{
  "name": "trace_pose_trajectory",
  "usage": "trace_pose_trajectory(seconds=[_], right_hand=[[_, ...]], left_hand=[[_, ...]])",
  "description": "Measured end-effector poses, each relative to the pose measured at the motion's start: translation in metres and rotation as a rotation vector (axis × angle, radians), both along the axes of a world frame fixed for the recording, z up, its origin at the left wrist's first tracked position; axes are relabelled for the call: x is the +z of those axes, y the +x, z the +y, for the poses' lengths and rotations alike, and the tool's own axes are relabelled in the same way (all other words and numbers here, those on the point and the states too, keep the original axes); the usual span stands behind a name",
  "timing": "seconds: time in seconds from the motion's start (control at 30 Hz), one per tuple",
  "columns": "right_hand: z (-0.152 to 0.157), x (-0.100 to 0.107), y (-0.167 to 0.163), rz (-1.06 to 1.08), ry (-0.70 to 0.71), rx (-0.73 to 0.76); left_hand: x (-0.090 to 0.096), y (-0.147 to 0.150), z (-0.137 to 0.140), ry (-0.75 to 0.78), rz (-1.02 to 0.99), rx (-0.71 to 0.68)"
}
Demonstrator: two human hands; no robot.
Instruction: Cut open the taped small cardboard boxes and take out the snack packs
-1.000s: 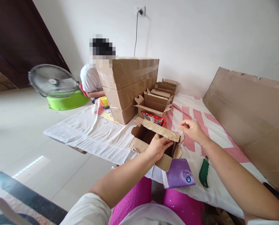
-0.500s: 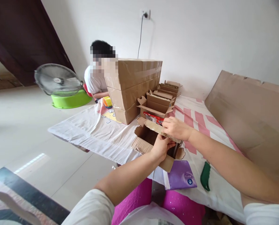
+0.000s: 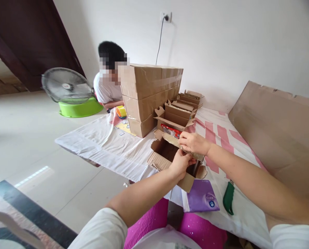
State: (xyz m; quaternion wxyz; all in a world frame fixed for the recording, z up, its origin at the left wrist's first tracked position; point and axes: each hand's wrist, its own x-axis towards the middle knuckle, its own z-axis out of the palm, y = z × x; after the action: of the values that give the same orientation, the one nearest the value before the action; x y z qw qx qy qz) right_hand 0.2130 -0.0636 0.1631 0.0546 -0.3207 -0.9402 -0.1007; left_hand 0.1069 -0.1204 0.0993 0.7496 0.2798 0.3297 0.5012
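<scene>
An open cardboard box [image 3: 158,162] with torn, ragged flaps sits near the table's front edge. My left hand [image 3: 181,164] reaches over its opening, fingers closed at the inner side of the far flap. From the outer side, my right hand [image 3: 194,143] pinches that same flap near its right end. Just behind the flap lies a red packet [image 3: 171,130], partly hidden. A purple tissue pack [image 3: 201,196] lies in front of the box, tucked close to its near flap. To the right rests a green-handled tool [image 3: 228,197], its far end hidden by my right forearm.
Taped cartons [image 3: 146,103] are stacked behind, with a row of open boxes [image 3: 175,117] beside them. A person [image 3: 108,90] sits beyond the stack. A large cardboard sheet [image 3: 279,135] leans at right. A fan [image 3: 67,86] rests on a green basin [image 3: 80,108].
The view has shifted slightly, moving the scene a little to the right. Both hands stay on the flap with almost no movement. The person behind the cartons has lowered their head a little.
</scene>
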Motion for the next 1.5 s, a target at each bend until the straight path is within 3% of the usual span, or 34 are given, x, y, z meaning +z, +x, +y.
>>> trace_pose_trajectory(seconds=[0.17, 0.3, 0.53, 0.8, 1.17, 1.3, 1.5], right_hand=[[0.000, 0.003, 0.003, 0.157, -0.102, -0.070], [0.000, 0.007, 0.010, 0.266, -0.200, -0.039], [0.001, -0.003, 0.005, 0.189, -0.143, -0.015], [0.003, -0.001, -0.006, 0.014, -0.030, -0.092], [-0.002, 0.012, -0.017, 0.084, -0.115, -0.352], [-0.008, 0.012, -0.011, 0.186, -0.191, -0.290], [-0.020, 0.002, 0.007, 0.300, -0.249, -0.086]], left_hand=[[-0.001, -0.002, 0.002, 0.013, 0.020, -0.040], [-0.001, -0.003, 0.002, 0.027, 0.022, -0.060], [0.000, -0.001, 0.001, 0.034, 0.035, -0.065], [0.000, -0.002, -0.003, 0.021, 0.046, -0.101], [0.001, -0.006, -0.003, -0.007, -0.009, -0.148], [0.005, -0.017, -0.003, -0.010, -0.055, -0.163], [0.010, -0.038, 0.011, -0.096, -0.156, 0.036]])
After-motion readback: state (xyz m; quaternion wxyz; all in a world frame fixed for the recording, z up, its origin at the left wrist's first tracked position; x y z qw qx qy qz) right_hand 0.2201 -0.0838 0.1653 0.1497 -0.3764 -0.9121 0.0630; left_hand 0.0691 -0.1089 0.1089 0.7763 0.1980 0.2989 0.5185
